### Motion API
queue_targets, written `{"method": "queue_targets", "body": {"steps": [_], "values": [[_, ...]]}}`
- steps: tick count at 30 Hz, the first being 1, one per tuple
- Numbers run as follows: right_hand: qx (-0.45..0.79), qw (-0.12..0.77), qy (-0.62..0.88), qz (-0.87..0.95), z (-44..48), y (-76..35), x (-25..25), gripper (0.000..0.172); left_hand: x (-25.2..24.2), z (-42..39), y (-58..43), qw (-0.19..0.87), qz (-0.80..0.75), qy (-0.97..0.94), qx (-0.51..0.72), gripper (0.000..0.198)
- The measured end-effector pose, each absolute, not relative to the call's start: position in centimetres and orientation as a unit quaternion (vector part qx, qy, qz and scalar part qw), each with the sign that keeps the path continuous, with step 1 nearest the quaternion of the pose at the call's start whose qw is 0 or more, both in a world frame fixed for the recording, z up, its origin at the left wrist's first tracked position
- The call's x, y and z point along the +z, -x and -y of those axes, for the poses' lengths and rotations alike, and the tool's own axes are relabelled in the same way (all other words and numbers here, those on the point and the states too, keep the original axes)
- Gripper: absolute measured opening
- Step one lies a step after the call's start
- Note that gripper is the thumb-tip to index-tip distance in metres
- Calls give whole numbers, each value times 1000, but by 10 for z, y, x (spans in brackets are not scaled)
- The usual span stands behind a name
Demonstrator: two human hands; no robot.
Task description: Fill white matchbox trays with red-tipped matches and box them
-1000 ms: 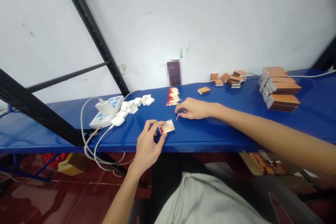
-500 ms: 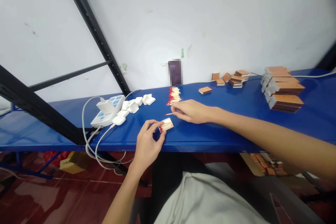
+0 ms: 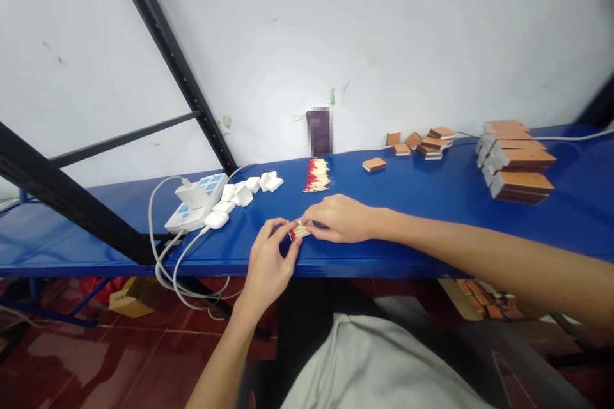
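Note:
Near the front edge of the blue shelf point(image 3: 230, 249), my left hand point(image 3: 272, 255) grips a small white matchbox tray point(image 3: 299, 231) between thumb and fingers. Red-headed matches lie inside it, heads to the left. My right hand point(image 3: 338, 218) is over the tray's right end, its thumb and fingers pinched on a match that they mostly hide. Just beyond the hands is a pile of loose matches point(image 3: 316, 176), red heads mainly to the left.
Several white empty trays point(image 3: 244, 194) lie at left beside a white power strip point(image 3: 199, 204) with cables and a white earbud case point(image 3: 216, 220). Brown matchbox sleeves point(image 3: 434, 142) stand back right; larger stacks point(image 3: 520, 163) sit farther right. A dark pixelated object point(image 3: 320, 132) leans on the wall.
My right hand has moved down and toward me, carrying a match from beside the pile to the tray. My left hand has stayed in place on the tray.

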State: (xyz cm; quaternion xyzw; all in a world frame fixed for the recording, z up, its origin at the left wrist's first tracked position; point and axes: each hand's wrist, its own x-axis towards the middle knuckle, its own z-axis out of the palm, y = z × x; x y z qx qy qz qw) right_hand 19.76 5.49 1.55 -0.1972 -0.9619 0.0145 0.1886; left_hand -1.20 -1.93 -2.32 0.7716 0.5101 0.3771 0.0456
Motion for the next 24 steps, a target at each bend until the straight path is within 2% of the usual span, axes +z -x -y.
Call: {"method": "queue_targets", "body": {"steps": [8, 15, 24], "values": [[-22, 183, 203, 962, -57, -197, 14, 30, -23, 20, 12, 54, -500, -770, 392, 18], [0, 186, 217, 958, -57, -196, 12, 30, -23, 20, 13, 59, -496, -775, 386, 26], [47, 194, 185, 962, -58, -196, 12, 26, -21, 18, 14, 53, -496, -779, 380, 24]]}}
